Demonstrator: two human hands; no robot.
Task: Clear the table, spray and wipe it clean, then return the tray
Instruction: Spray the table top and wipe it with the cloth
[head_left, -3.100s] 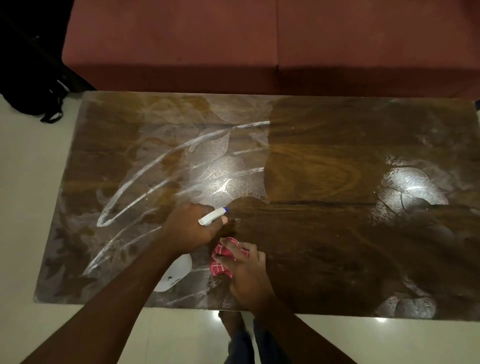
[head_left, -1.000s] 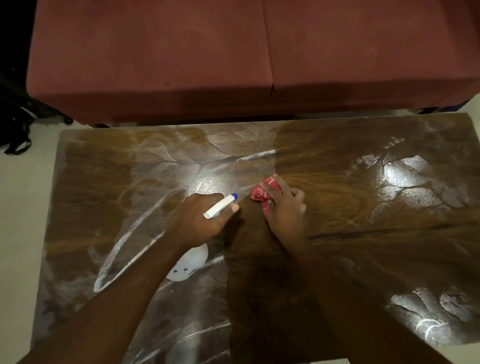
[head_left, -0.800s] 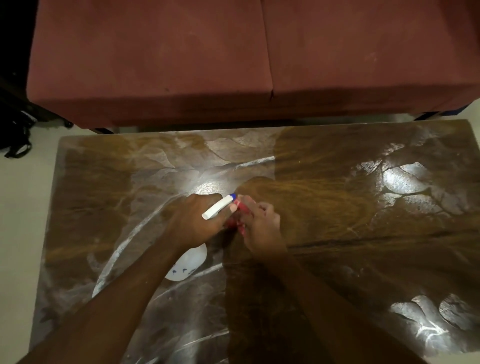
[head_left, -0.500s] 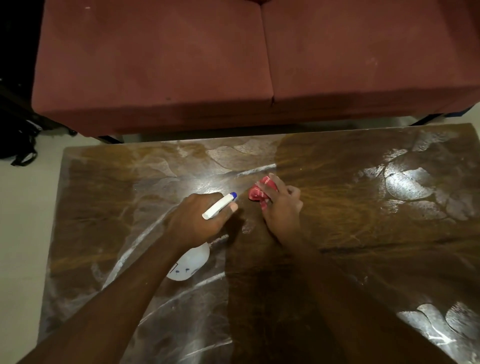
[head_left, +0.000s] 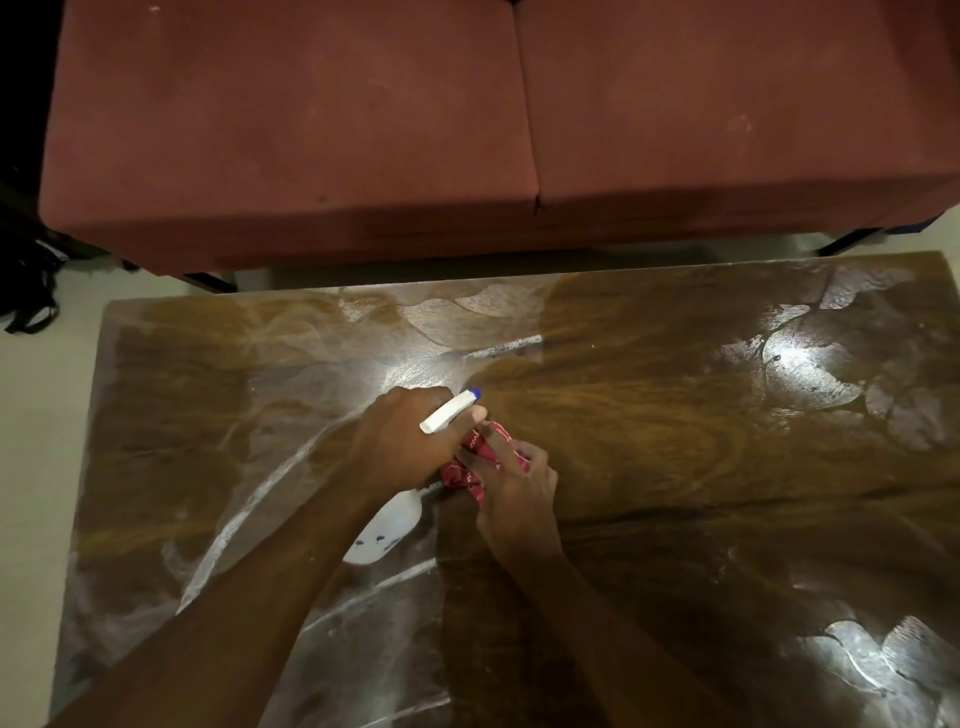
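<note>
A dark wooden table (head_left: 701, 441) with wet, whitish smear marks fills the lower view. My left hand (head_left: 405, 447) grips a white spray bottle (head_left: 384, 525) with a blue nozzle tip, held just above the middle of the tabletop. My right hand (head_left: 514, 493) presses a crumpled red cloth (head_left: 467, 467) onto the table right beside the left hand, touching it. No tray is in view.
A red two-seat sofa (head_left: 363, 130) stands just behind the table's far edge. A black bag (head_left: 26, 291) lies on the pale floor (head_left: 36, 415) at the far left. Shiny wet patches show at the table's right side.
My right hand with the red cloth has slid back toward me and to the left, up against the left hand. The left hand with the bottle has hardly moved.
</note>
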